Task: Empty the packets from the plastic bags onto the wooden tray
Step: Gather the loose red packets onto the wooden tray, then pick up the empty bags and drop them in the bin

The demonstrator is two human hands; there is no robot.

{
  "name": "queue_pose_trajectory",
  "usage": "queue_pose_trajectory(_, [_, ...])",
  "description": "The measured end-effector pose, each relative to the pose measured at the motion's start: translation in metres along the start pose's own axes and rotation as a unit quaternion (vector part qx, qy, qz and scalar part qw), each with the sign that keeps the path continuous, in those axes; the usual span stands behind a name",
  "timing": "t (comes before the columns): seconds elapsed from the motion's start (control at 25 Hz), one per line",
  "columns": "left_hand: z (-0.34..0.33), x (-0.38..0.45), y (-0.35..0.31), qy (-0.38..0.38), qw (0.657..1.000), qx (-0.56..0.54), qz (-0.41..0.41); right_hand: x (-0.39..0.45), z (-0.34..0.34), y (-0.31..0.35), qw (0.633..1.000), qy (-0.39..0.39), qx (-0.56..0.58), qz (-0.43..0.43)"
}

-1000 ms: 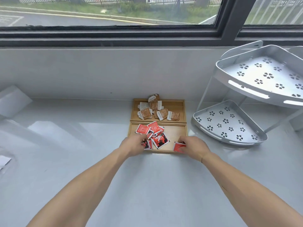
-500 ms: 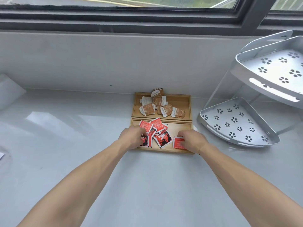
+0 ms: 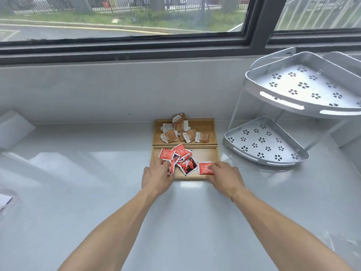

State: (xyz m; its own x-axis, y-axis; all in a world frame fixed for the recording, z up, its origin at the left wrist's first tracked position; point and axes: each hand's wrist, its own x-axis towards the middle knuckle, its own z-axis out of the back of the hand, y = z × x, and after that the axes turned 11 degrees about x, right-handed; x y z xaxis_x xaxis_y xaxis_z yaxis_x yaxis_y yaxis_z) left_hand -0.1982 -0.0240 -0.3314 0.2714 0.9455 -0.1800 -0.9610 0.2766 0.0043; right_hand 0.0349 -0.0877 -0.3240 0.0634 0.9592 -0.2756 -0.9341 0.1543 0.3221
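Head view: our left hand (image 3: 156, 178) rests flat on red packets (image 3: 176, 156); right fingers (image 3: 212, 167) press one packet (image 3: 205, 168), unpinched. A careless nudge could slide it off the wooden tray (image 3: 213, 153).

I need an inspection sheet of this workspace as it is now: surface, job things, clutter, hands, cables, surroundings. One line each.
Surface: glossy white counter, clean.
Job's things: wooden tray with two compartments; brown packets in the far one, red packets in the near one, one red packet lying apart at the right.
Clutter: clear plastic bag at the left edge; white object at far left.
Hands: left hand on the red pile; right hand touching the single packet; grip unclear.
Cables: nothing seen.
Surroundings: two-tier metal corner rack at right; window behind.
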Motion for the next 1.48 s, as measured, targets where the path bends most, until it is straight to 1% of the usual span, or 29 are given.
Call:
queue_pose_trajectory(0.08, [0.000,-0.015,-0.010,0.014,1.000,-0.015,-0.016,-0.020,-0.001,-0.001,1.000,0.001,-0.011,-0.011])
queue_pose_trajectory(0.2, [-0.006,-0.038,-0.024,0.070,0.994,-0.012,-0.081,-0.052,-0.005,-0.003,0.998,0.017,-0.010,-0.058])
queue_pose_trajectory(0.36, [-0.014,-0.058,-0.039,0.149,0.977,-0.003,-0.151,-0.098,-0.015,-0.003,0.992,0.042,-0.019,-0.115])
queue_pose_trajectory(0.52, [-0.015,-0.066,-0.058,0.178,0.958,0.029,-0.224,-0.151,-0.023,-0.006,0.982,0.040,0.021,-0.182])
queue_pose_trajectory(0.6, [-0.013,-0.069,-0.072,0.186,0.947,0.033,-0.259,-0.180,-0.026,-0.009,0.976,0.025,0.038,-0.213])
queue_pose_trajectory(0.72, [-0.010,-0.077,-0.102,0.187,0.927,0.055,-0.321,-0.231,-0.024,-0.021,0.960,-0.001,0.063,-0.272])
queue_pose_trajectory(0.92, [-0.008,-0.104,-0.158,0.195,0.892,0.055,-0.403,-0.309,-0.024,-0.049,0.927,-0.048,0.084,-0.362])
queue_pose_trajectory(1.12, [-0.007,-0.135,-0.220,0.183,0.865,0.065,-0.463,-0.373,-0.028,-0.083,0.900,-0.071,0.099,-0.419])
queue_pose_trajectory(1.32, [-0.008,-0.161,-0.276,0.157,0.860,0.069,-0.480,-0.420,-0.027,-0.128,0.879,-0.109,0.119,-0.449])
queue_pose_trajectory(1.48, [-0.007,-0.169,-0.318,0.121,0.870,0.069,-0.473,-0.440,-0.026,-0.176,0.867,-0.141,0.107,-0.465])
